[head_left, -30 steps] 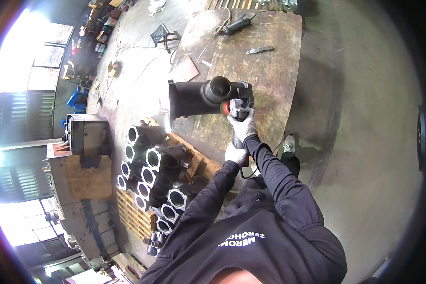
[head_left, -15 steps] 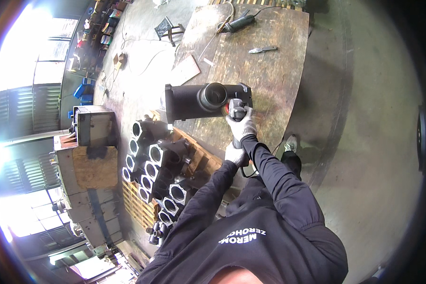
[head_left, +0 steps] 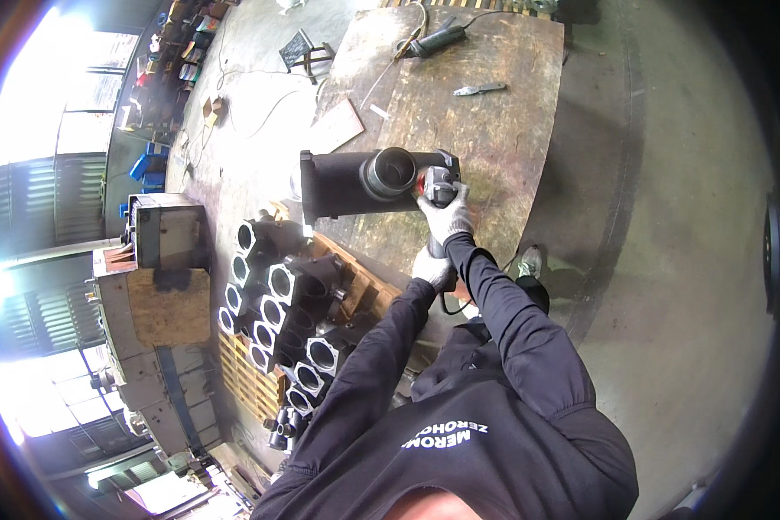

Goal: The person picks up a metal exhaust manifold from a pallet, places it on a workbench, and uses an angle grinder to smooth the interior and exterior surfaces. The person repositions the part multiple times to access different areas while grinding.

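Observation:
An angle grinder (head_left: 441, 186) is held in both my gloved hands, its head against the right part of a dark pipe fitting (head_left: 342, 184). My right hand (head_left: 447, 214) wraps round the grinder just behind its head. Lower down, my left hand (head_left: 434, 268) grips the rear of the body, from which a black cord hangs. Red shows at the grinder's disc side, next to the fitting's round upright neck. The fitting lies on its side on a worn wooden board, with square flanges at its ends. The disc's exact contact is hidden.
The worn board (head_left: 459, 130) carries a second grinder (head_left: 438, 42) and a grey hand tool (head_left: 480, 89) at its far side. Left of me, several flanged pipe fittings (head_left: 282, 282) stand on wooden pallets (head_left: 250, 377). A folding stool (head_left: 306, 55) is beyond, and a large metal machine (head_left: 173, 303) stands further left.
Both hands and the grinder have shifted slightly, moving up and a little right along the fitting. The fitting stays in place on the board.

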`<state>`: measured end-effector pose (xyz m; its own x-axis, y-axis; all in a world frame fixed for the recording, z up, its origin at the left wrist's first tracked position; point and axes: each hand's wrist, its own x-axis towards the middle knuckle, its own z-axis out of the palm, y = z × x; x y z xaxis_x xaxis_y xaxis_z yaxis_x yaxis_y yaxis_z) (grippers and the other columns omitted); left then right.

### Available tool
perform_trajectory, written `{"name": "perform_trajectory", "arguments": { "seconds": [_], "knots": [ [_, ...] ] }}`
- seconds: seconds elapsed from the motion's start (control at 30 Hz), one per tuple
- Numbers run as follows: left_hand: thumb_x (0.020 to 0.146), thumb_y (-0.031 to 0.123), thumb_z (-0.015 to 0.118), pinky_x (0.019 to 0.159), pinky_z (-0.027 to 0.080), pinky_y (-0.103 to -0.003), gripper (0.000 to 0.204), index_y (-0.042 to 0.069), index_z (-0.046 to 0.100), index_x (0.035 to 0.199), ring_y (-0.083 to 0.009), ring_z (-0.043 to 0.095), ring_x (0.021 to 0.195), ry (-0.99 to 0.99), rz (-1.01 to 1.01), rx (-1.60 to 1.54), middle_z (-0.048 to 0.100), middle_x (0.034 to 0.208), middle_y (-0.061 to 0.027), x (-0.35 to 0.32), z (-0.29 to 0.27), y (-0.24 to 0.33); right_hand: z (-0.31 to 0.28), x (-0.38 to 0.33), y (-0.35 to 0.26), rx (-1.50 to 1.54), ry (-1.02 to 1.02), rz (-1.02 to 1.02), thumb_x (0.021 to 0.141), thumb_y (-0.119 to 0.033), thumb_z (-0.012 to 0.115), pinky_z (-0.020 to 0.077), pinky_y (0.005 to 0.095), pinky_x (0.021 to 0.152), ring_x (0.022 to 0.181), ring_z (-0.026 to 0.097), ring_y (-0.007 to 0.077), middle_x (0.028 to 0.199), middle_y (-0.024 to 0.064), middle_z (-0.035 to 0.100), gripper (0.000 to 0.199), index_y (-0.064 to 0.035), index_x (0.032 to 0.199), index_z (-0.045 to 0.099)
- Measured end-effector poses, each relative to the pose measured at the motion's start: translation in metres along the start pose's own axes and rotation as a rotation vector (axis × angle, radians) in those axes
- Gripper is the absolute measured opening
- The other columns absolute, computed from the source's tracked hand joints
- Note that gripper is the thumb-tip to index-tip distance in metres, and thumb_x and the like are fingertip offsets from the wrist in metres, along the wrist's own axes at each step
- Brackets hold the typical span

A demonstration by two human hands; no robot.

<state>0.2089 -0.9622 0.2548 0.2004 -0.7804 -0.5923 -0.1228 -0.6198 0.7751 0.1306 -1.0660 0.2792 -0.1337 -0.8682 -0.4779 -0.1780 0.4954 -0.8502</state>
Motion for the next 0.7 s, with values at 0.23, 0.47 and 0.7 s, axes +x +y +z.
{"name": "perform_trajectory", "arguments": {
  "seconds": [0.23, 0.47, 0.7],
  "knots": [
    [0.075, 0.035, 0.082, 0.091, 0.052, -0.036, 0.062, -0.001, 0.064, 0.122, -0.0262, 0.069, 0.104, 0.056, 0.043, 0.139, 0.073, 0.111, -0.0188, -0.009, 0.006, -0.003, -0.019, -0.011, -0.001, 0.127, 0.035, 0.013, 0.076, -0.049, 0.084, 0.0537, 0.0525, 0.085, 0.101, 0.070, 0.0429, 0.116, 0.0236, 0.068, 0.084, -0.0174, 0.137, 0.035],
    [0.075, 0.023, 0.081, 0.085, 0.054, -0.035, 0.054, -0.003, 0.064, 0.119, -0.0228, 0.069, 0.092, 0.040, -0.129, -0.019, 0.073, 0.102, -0.0128, -0.032, -0.006, 0.014, -0.005, -0.024, -0.004, -0.053, -0.059, 0.133, 0.076, -0.052, 0.082, 0.0540, 0.0539, 0.085, 0.101, 0.069, 0.0466, 0.111, 0.0275, 0.069, 0.086, -0.0196, 0.139, 0.033],
    [0.073, 0.031, 0.085, 0.083, 0.054, -0.035, 0.060, -0.004, 0.064, 0.116, -0.0219, 0.070, 0.092, 0.049, 0.004, 0.226, 0.074, 0.102, -0.0147, -0.041, -0.018, 0.016, -0.011, -0.042, -0.006, 0.111, 0.062, 0.118, 0.076, -0.039, 0.087, 0.0532, 0.0508, 0.086, 0.098, 0.069, 0.0400, 0.111, 0.0220, 0.067, 0.082, -0.0135, 0.135, 0.037]
  ]
}}
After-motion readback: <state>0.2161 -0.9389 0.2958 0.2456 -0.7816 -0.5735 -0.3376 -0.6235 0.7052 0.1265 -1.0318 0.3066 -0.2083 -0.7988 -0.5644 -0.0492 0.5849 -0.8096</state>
